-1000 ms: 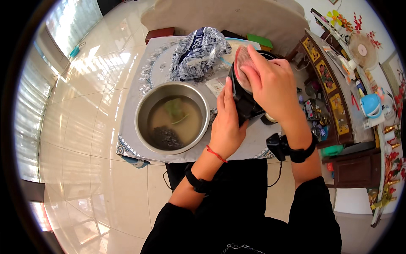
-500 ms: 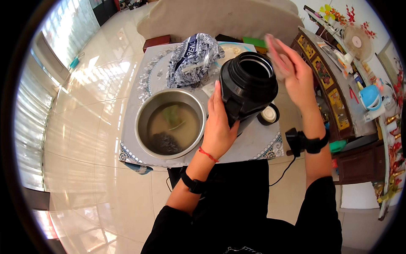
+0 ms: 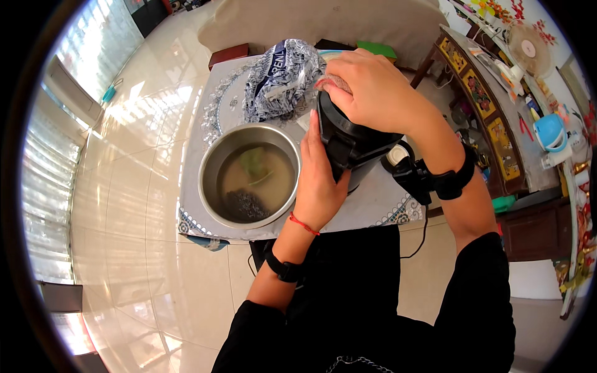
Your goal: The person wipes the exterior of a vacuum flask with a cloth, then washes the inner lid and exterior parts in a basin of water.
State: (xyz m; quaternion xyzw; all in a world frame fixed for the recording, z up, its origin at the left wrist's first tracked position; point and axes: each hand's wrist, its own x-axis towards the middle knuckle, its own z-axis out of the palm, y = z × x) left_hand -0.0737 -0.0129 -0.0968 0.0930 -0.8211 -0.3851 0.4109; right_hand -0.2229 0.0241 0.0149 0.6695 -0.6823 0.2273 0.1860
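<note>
In the head view, the left hand (image 3: 321,180) reaches up from the lower middle, fingers and thumb clamped on the side of a black flask (image 3: 356,148) just above right of centre. The right hand (image 3: 375,87) arches over its top, fingers pinching a pinkish pad (image 3: 336,82) at the rim — half a second ago it hung farther right, baring the flask's mouth.

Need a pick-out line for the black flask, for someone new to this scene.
Start at the grey cloth-covered table. Right of the wide metal basin, the left hand holds the black flask while the right hand has a pink-edged pad at its top. The flask's black upper part sets it apart from the silver basin of cloudy liquid and the crumpled patterned bundle.
</note>
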